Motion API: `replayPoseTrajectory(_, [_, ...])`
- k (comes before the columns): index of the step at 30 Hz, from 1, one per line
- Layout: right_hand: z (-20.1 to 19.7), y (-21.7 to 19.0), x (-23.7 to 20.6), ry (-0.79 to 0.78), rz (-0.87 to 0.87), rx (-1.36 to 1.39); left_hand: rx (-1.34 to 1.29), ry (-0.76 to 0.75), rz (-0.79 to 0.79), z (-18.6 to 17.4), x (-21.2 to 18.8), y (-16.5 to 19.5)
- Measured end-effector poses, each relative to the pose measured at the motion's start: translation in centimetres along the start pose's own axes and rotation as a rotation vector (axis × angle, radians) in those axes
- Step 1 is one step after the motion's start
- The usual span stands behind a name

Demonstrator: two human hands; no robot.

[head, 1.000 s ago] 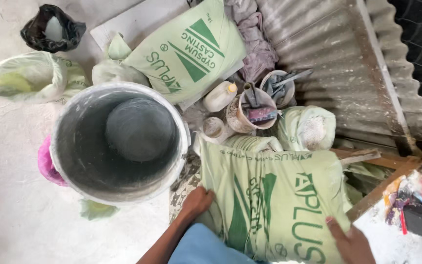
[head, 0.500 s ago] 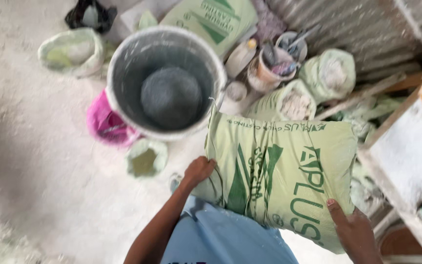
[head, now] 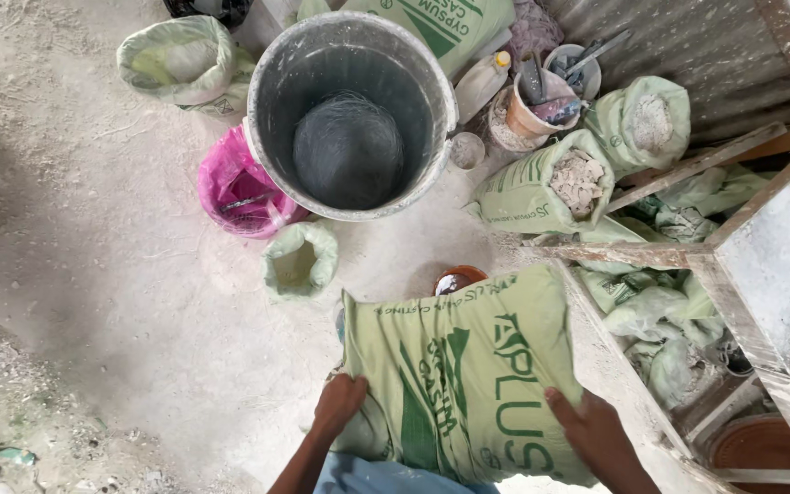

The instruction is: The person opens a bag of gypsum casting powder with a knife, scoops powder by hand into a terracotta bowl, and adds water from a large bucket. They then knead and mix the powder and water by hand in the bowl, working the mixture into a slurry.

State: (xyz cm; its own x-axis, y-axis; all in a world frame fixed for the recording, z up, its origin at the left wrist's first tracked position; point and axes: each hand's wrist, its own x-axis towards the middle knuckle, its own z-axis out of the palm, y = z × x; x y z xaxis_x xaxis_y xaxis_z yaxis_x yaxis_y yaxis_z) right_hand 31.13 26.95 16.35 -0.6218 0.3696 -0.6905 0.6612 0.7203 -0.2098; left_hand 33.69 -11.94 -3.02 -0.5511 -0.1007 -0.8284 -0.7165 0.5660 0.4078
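Sack: we hold a full green sack [head: 468, 375] with dark green print, low in the view and close to our body, its top edge turned toward the big bucket.
Left hand: our left hand [head: 340, 402] grips the sack's lower left corner, fingers curled round the edge and pressed into the cloth.
Right hand: our right hand [head: 592, 430] lies flat on the sack's right side near the bottom, fingers together and pointing up along the print.
Arms: both forearms come up from the bottom edge, one on each side of the sack.
Brown bowl: a small brown bowl [head: 457, 277] sits on the floor just past the sack's top edge, partly hidden by it.
Big bucket: a large grey bucket [head: 267, 137] stands beyond, well apart from the sack, with a darker round bottom showing inside.
Pink bag: a pink bag [head: 235, 187] leans against the bucket's left side.
Small open bag: a small pale green bag [head: 299, 261], mouth open, stands just in front of the bucket.
Open sacks: two open green sacks [head: 550, 187] with white lumps stand to the right of the bucket.
Wooden frame: a wooden frame [head: 688, 261] runs along our right, near the sack's right edge, with crumpled green bags under it.
Floor: the floor [head: 93, 302] is dusty and pale.
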Motion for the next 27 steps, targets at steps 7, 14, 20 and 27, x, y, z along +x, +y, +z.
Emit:
replayPoseTrajectory(7, [-0.6, -7.3, -1.6, -0.056, -0.27, 0.083, 0.124, 0.054, 0.216, -0.9, 3.8, 1.0])
replayPoseTrajectory(14, [15.7, -15.2, 4.5, -0.107, -0.334, 0.589, -0.262, 0.525, 0.482, 0.5, 8.0, 4.3])
replayPoseTrajectory(20, [33.2, -21.8, 18.0, -0.007, -0.2, 0.652, -0.919, -0.057, -0.18, 1.5, 11.1, 2.2])
replayPoseTrajectory(27, [38.6, -21.5, 24.3, -0.057, -0.243, 0.793, -1.294, -0.384, -0.327, 3.5, 18.5, 1.3])
